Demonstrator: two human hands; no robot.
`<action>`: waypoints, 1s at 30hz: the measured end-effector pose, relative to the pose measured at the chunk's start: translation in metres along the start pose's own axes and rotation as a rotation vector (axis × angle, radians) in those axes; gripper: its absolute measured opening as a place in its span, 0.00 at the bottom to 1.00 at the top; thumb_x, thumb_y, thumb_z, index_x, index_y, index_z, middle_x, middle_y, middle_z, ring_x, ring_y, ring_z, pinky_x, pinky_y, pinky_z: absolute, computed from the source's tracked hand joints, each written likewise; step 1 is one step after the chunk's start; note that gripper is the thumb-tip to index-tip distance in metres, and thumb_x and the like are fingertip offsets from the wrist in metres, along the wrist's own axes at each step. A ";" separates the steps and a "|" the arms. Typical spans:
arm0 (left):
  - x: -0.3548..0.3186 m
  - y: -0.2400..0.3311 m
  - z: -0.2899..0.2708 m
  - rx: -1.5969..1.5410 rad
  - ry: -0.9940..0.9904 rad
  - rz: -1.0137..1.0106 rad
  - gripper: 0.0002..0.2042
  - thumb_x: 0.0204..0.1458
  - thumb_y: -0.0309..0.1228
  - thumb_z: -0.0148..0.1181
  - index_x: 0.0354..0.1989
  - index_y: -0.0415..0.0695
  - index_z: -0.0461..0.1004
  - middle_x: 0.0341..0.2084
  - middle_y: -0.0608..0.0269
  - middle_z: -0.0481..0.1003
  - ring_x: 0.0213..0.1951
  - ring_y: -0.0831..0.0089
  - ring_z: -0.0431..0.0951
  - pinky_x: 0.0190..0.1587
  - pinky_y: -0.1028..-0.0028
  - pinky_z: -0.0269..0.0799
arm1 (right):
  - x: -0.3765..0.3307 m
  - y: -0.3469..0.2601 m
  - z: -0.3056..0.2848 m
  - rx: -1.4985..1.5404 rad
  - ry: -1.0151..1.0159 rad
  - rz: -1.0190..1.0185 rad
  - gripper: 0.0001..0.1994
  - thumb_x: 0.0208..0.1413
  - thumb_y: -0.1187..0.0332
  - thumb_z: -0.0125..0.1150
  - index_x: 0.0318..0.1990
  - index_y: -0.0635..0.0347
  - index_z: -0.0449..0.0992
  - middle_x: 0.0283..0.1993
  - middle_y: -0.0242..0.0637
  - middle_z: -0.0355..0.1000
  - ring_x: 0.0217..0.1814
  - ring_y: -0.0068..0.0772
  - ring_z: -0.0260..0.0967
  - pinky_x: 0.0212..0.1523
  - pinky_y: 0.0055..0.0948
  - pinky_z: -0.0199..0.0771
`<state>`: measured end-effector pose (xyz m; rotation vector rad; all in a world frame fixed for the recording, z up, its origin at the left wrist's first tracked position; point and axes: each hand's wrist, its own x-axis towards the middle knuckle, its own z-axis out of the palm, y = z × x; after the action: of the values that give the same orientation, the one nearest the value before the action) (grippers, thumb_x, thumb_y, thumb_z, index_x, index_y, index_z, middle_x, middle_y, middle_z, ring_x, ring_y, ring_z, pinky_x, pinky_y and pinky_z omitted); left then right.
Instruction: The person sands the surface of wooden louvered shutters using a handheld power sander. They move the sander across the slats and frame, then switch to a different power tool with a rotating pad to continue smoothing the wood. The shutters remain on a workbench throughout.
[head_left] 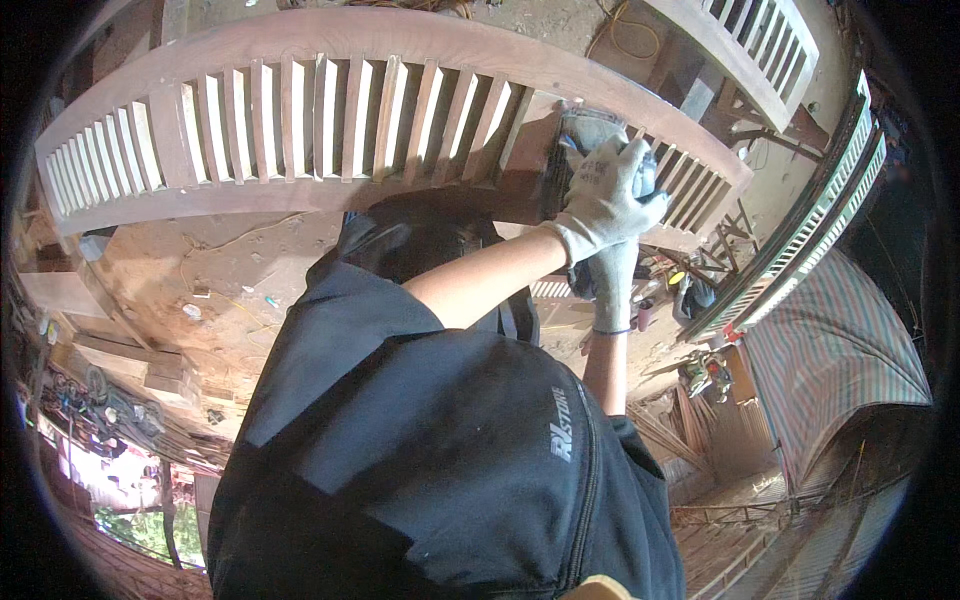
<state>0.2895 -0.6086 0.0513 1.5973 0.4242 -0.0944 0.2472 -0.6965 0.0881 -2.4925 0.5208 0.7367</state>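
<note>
The slatted wood panel (400, 40) across the top of the frame has its slats (421, 120) in, but how much is left I can't tell: the left hand (605, 195) wraps its fingers around a blue-gray tool (590, 130), the right hand (612, 285) has fingers too hidden to judge.

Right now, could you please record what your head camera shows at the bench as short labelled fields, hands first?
Left hand: gloved left hand, fingers curled over a grey-blue tool
Right hand: gloved right hand, partly behind the left; its grip is hidden
Work surface: long slatted wooden panel, curved by the lens, tool at its right part
Contact: tool over the panel; whether they touch is unclear
Upper right: another slatted panel
Far right: striped sheet
</note>
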 end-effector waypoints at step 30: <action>0.018 0.003 0.000 -0.022 0.070 0.043 0.25 0.37 0.37 0.69 0.43 0.43 0.67 0.34 0.50 0.71 0.36 0.52 0.74 0.39 0.56 0.69 | 0.015 -0.019 -0.011 -0.096 -0.073 0.111 0.29 0.45 0.65 0.69 0.54 0.70 0.68 0.43 0.45 0.75 0.42 0.31 0.73 0.42 0.31 0.72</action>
<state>0.3070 -0.6045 0.0484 1.5909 0.4431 -0.0015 0.2724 -0.6902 0.0944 -2.5299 0.6153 0.9116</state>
